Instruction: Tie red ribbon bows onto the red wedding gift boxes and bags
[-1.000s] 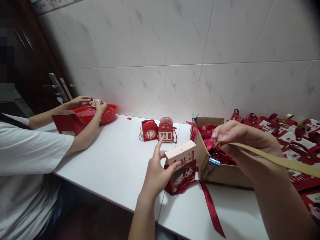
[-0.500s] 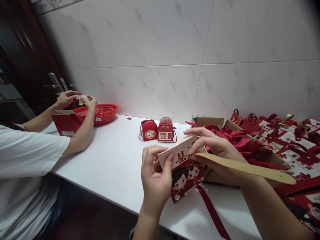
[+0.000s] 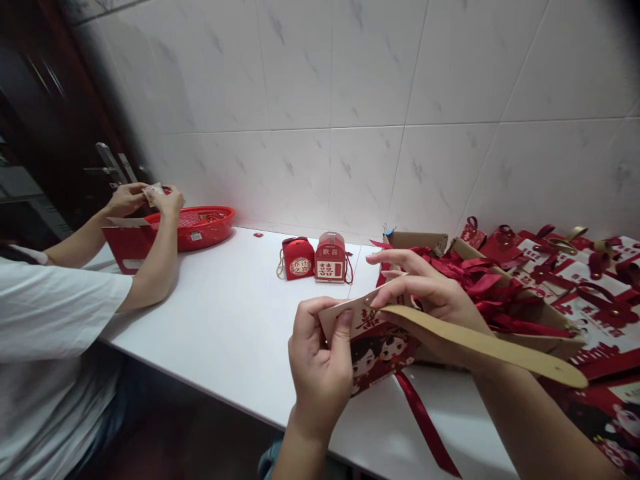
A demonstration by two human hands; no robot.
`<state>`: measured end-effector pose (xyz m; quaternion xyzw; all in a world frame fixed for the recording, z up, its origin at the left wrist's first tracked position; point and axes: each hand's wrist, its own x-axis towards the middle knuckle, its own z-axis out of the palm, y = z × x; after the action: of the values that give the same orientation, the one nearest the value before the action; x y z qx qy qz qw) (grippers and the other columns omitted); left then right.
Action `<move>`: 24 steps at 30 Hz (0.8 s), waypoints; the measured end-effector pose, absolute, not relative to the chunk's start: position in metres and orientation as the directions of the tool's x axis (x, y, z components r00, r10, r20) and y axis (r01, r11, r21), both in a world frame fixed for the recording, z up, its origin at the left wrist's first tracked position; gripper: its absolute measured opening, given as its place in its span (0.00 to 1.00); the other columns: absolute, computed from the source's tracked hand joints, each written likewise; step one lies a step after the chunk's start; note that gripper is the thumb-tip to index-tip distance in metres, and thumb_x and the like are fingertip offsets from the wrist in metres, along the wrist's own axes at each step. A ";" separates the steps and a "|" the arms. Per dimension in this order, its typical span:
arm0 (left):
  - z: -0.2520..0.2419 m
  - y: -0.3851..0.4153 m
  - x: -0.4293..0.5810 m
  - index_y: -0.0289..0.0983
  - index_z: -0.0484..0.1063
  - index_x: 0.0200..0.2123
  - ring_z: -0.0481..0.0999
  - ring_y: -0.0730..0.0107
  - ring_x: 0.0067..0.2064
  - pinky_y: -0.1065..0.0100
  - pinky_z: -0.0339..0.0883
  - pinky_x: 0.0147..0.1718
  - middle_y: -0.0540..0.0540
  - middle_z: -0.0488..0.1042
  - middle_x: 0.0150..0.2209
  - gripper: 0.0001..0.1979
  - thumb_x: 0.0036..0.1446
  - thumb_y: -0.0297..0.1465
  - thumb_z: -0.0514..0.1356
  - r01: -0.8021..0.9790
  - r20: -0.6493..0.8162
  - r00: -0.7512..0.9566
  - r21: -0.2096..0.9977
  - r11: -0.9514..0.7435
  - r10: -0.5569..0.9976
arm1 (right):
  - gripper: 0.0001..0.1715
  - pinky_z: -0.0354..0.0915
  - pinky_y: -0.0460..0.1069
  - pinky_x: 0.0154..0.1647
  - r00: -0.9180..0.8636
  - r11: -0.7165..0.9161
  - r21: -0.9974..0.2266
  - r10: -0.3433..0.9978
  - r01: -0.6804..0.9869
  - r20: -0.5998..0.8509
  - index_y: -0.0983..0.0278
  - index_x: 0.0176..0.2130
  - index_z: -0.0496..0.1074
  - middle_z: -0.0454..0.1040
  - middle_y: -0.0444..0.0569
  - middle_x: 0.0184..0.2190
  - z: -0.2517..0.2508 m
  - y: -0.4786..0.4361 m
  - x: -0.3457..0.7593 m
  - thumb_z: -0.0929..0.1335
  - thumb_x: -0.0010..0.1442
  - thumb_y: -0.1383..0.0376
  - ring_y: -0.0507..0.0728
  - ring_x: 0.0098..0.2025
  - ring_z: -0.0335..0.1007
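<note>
**Strap end meets box flap: grip and alignment notes**

Obs. The gift box [image 3: 377,347], pink on top and red below with a cartoon couple printed on its front, sits between the two hands, at the near edge of the white surface [image 3: 240,327]. Its bottom seems to rest there, and its top flap tilts up toward the camera.

The left hand [image 3: 320,370] pinches the flap's near edge, thumb on top and fingers curled beneath. The right hand [image 3: 430,293] pinches the tip of the gold strap [image 3: 480,343] between thumb and forefinger, its other fingers spread above. The tip touches the flap by the red character. The rest of the strap runs out past the right wrist, free. Whether a stud or hole sits at the contact is too small to tell.

A red ribbon [image 3: 425,427] trails from under the box toward the near edge, below the right forearm.

Judgement. The flap should be kept flat and still with the left pinch while only the strap tip moves. A grip close to the tip stops the long free end from levering it off line. The thin card should not be creased.

Surroundings. Just beyond the right hand is a cardboard carton [image 3: 417,241] stuffed with red ribbons [image 3: 480,283]. Further right lie decorated flat boxes [image 3: 590,293]. Beyond the left hand stand two small red boxes [image 3: 299,258]. Well off to the left, a co-worker's hands [image 3: 145,198] hold something small above a red basket [image 3: 205,223].
</note>
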<state>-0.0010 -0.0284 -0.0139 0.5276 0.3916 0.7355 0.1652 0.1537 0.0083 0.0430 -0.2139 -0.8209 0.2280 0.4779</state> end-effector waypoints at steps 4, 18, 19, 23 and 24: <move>-0.014 -0.031 -0.004 0.42 0.67 0.38 0.73 0.75 0.30 0.76 0.68 0.29 0.53 0.72 0.30 0.06 0.57 0.27 0.59 0.215 0.672 -0.385 0.732 -0.646 0.633 | 0.01 0.61 0.55 0.57 -0.449 0.827 -0.544 0.544 0.144 0.709 0.60 0.33 0.75 0.66 0.49 0.52 0.043 0.009 0.157 0.71 0.57 0.65 0.59 0.59 0.60; -0.013 -0.036 -0.001 0.43 0.66 0.41 0.74 0.76 0.39 0.76 0.68 0.39 0.53 0.74 0.37 0.08 0.60 0.24 0.56 0.144 0.715 -0.272 0.692 -0.707 0.645 | 0.18 0.67 0.46 0.32 -0.349 0.711 -0.701 0.673 0.062 0.652 0.59 0.42 0.63 0.72 0.47 0.39 0.030 0.009 0.146 0.72 0.54 0.66 0.53 0.37 0.71; -0.013 -0.035 -0.001 0.43 0.65 0.41 0.74 0.75 0.39 0.75 0.68 0.39 0.51 0.73 0.38 0.08 0.61 0.25 0.55 0.148 0.717 -0.255 0.692 -0.706 0.649 | 0.15 0.64 0.45 0.27 -0.361 0.700 -0.708 0.688 0.097 0.630 0.60 0.40 0.64 0.72 0.45 0.34 0.030 0.009 0.145 0.72 0.54 0.66 0.51 0.31 0.69; -0.011 -0.031 -0.001 0.42 0.61 0.49 0.67 0.65 0.52 0.63 0.61 0.52 0.45 0.66 0.48 0.19 0.55 0.24 0.60 0.305 0.777 -0.265 0.630 -0.714 0.571 | 0.14 0.53 0.43 0.19 -0.382 0.706 -0.695 0.685 0.137 0.621 0.62 0.32 0.62 0.64 0.39 0.21 0.031 0.010 0.144 0.73 0.52 0.68 0.48 0.21 0.57; -0.010 -0.032 -0.002 0.42 0.58 0.51 0.65 0.63 0.55 0.60 0.58 0.55 0.44 0.64 0.50 0.23 0.54 0.23 0.61 0.327 0.803 -0.271 0.595 -0.734 0.531 | 0.14 0.52 0.43 0.19 -0.415 0.698 -0.704 0.684 0.134 0.600 0.62 0.32 0.62 0.64 0.38 0.20 0.031 0.009 0.144 0.72 0.53 0.68 0.48 0.20 0.56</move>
<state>-0.0017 -0.0321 -0.0097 0.5996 0.3577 0.7123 0.0716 0.1441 0.0093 0.0313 -0.2591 -0.7895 0.2900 0.4749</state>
